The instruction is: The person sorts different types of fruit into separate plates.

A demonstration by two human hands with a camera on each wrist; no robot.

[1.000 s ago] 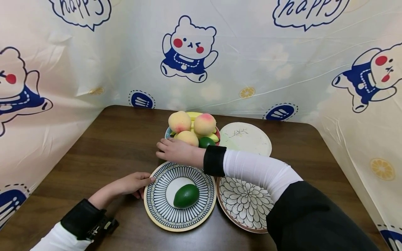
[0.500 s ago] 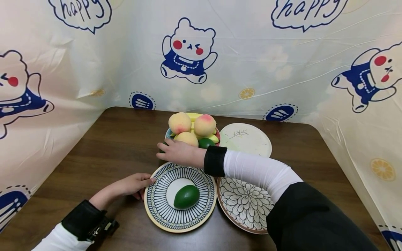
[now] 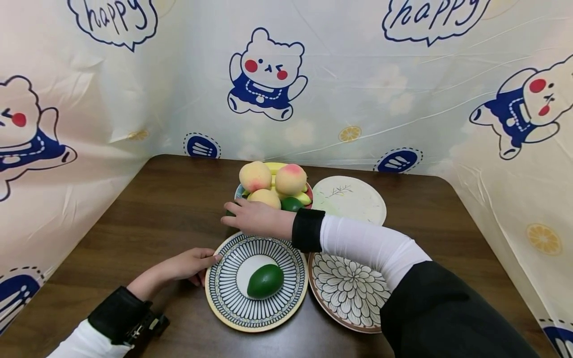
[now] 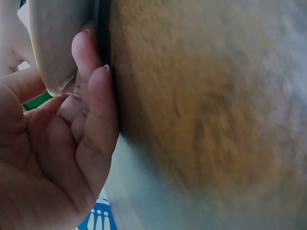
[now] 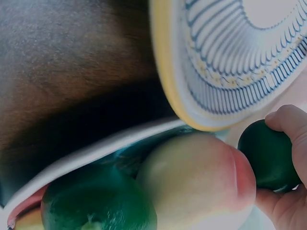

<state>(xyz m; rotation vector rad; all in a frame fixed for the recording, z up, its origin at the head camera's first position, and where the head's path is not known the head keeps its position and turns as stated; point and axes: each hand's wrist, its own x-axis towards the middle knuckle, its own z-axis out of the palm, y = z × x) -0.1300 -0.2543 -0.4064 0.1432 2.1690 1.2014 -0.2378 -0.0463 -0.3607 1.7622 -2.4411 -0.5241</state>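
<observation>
Striped plate [image 3: 231,298] rests on table [image 3: 165,209], printed cloth [image 3: 340,84] behind.

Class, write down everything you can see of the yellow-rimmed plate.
The yellow-rimmed plate is round, apparently glazed ceramic, with dark stripes fanning out from a white centre and a patterned band near the edge. It faces up, nearer than the fruit bowl; whether fully flat is unclear. A green fruit rests on it. The left hand grips its left rim, thumb on top. A black cuff hides part of its far edge.
</observation>
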